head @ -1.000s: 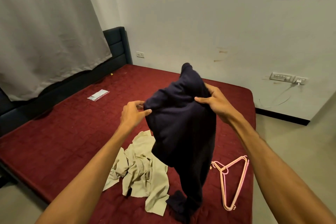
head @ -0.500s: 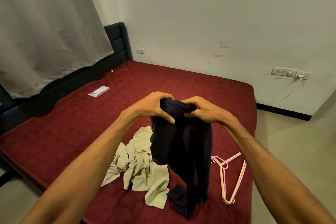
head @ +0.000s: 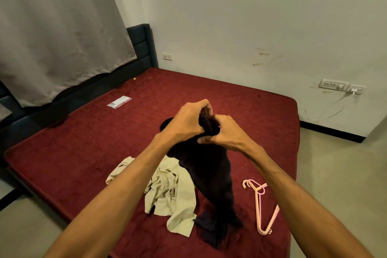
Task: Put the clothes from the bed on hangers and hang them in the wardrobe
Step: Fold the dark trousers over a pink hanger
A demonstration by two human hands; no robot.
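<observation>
Two hands: the left hand (head: 184,121) and the right hand (head: 226,132) are close together above the bed (head: 83,142), both squeezing the bunched top of the dark garment (head: 209,169)
Dark garment: it hangs down from the hands, and its bottom end lies crumpled on the bed near the front edge
Done so far: the dark garment is picked up, but it is not on a hanger yet
Left to do: I think almost all of it. Both the dark garment and the beige garment (head: 171,190), heaped just beside it, need hangers and a trip to the wardrobe
Hangers: pink hangers (head: 257,207) lie on the bed to the right, and no hand touches them; they look like two stacked, but I am not sure
Hard to see: the cloth is too dark to tell what kind of garment it is, or which part the fingers hold
Not showing: the wardrobe, so I cannot tell if anything hangs there
</observation>
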